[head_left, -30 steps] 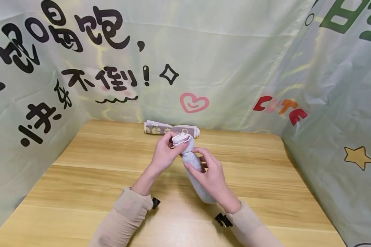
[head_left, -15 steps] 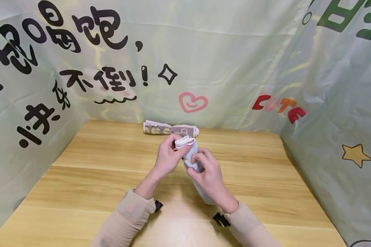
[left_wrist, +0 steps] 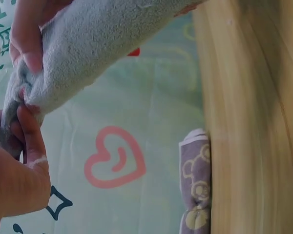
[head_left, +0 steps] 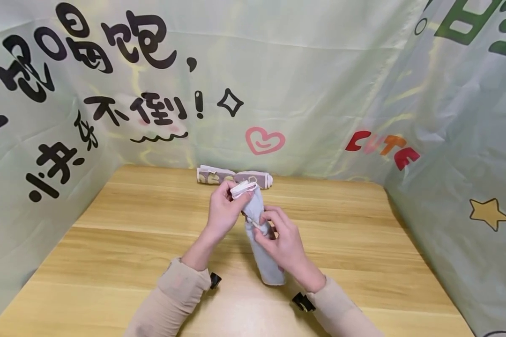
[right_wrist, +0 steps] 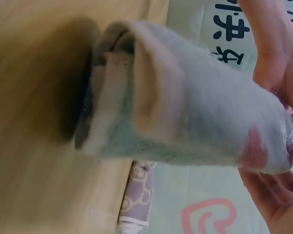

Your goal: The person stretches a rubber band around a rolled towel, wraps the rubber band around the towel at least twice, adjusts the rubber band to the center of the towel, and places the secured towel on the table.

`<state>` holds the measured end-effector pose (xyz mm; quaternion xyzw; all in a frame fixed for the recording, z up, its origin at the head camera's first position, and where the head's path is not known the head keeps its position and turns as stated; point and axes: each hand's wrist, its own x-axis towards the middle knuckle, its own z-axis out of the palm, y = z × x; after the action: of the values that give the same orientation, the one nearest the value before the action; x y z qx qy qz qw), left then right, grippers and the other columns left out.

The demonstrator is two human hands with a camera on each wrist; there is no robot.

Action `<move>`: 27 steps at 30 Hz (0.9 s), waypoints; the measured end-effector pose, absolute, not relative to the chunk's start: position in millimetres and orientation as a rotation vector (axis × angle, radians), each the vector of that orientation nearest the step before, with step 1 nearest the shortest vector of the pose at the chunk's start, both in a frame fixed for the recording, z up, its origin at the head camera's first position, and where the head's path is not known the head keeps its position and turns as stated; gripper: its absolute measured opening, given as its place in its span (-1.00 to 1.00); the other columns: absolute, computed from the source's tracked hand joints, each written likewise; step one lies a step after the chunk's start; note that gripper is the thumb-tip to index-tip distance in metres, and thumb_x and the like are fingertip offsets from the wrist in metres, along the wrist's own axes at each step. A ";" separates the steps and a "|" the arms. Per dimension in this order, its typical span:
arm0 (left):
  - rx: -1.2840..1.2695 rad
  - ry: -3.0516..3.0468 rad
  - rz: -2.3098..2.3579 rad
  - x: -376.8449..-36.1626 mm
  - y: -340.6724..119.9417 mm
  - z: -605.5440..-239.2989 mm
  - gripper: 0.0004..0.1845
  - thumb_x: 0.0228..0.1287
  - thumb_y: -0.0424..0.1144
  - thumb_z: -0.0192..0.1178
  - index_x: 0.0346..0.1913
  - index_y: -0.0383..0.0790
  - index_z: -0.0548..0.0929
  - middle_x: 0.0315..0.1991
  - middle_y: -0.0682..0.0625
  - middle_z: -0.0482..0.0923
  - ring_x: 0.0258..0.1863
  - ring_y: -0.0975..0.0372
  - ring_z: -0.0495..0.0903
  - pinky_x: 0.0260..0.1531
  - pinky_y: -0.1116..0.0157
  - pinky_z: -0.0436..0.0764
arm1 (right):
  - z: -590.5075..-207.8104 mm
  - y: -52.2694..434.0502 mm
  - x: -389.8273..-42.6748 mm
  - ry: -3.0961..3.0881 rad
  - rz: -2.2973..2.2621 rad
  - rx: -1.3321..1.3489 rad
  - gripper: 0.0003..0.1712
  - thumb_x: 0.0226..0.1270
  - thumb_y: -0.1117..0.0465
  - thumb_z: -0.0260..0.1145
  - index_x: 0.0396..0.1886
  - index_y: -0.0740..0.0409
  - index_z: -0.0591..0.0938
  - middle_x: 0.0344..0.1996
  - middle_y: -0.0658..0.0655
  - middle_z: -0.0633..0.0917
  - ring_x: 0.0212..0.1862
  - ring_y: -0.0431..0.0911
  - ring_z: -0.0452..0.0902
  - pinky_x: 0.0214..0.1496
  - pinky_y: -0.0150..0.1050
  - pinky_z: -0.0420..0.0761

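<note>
Printed green cloth walls (head_left: 320,84) closed round three sides of the wooden bench (head_left: 122,243), so the work sat boxed in the middle. A grey rolled sock bundle (head_left: 263,257) was held up off the bench, slanting, its lower end near the boards. Left hand (head_left: 223,213) pinched the pale cuff (head_left: 242,188) at the top, fingers clamped on it, apparently to keep the mouth stretched. Right hand (head_left: 284,245) gripped the roll's middle, fingers curled round it to steady the bundle. A purple bear-print rolled pair (head_left: 234,177) lay against the back wall, well apart.
</note>
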<state>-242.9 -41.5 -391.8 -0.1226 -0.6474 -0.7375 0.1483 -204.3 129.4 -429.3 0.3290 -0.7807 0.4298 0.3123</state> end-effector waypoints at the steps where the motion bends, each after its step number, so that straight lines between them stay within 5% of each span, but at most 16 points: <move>1: -0.338 -1.861 -2.121 -243.0 -40.8 -392.2 -0.81 0.24 -0.50 0.34 -0.29 -0.35 0.49 -0.42 0.00 0.55 -0.52 0.32 0.51 -0.63 0.42 0.56 | -429.7 130.1 -204.5 -2.065 1.132 0.863 -0.69 0.11 0.40 0.48 -0.19 0.20 0.55 -0.02 0.23 0.68 -0.27 0.00 0.69 -0.45 -0.42 0.67; 7: -0.309 -1.857 -2.181 -246.7 -43.4 -389.8 -0.80 0.28 -0.46 0.35 -0.23 -0.34 0.48 -0.41 0.00 0.55 -0.58 0.31 0.51 -0.67 0.42 0.55 | -433.7 131.3 -206.3 -2.069 1.105 0.830 -0.42 0.07 0.42 0.60 0.08 0.29 0.55 -0.15 0.23 0.74 -0.35 -0.03 0.68 -0.43 -0.33 0.69; 11: -0.467 -1.956 -2.196 -250.8 -50.7 -387.8 -0.76 0.34 -0.43 0.36 -0.09 -0.38 0.50 -0.28 -0.03 0.58 -0.50 0.28 0.52 -0.62 0.40 0.53 | -430.2 134.8 -206.8 -2.092 1.255 0.805 -0.44 0.11 0.52 0.52 0.11 0.30 0.54 -0.27 0.24 0.74 -0.47 -0.11 0.63 -0.55 -0.36 0.64; 18: -0.715 -2.096 -2.153 -254.2 -68.1 -387.7 -0.56 0.39 -0.44 0.30 0.26 -0.43 0.49 -0.06 -0.17 0.59 -0.20 0.21 0.60 -0.36 0.33 0.65 | -419.6 142.9 -203.9 -2.102 1.824 0.746 -0.49 0.27 0.57 0.35 0.18 0.40 0.44 -0.01 0.39 0.66 -0.22 -0.15 0.72 -0.28 -0.29 0.75; 27: -0.712 -2.132 -2.218 -254.6 -72.0 -389.6 -0.51 0.40 -0.36 0.32 0.33 -0.38 0.52 -0.11 -0.14 0.62 -0.25 0.19 0.63 -0.30 0.32 0.69 | -414.6 142.9 -203.6 -2.177 1.985 0.754 -0.51 0.34 0.54 0.29 0.24 0.42 0.40 0.11 0.47 0.61 -0.11 -0.11 0.69 -0.15 -0.27 0.73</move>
<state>-254.6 -72.0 -389.6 -0.2255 -0.6752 -0.7023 -0.0081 -203.6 142.9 -414.6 0.2475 -0.7151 0.6518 0.0504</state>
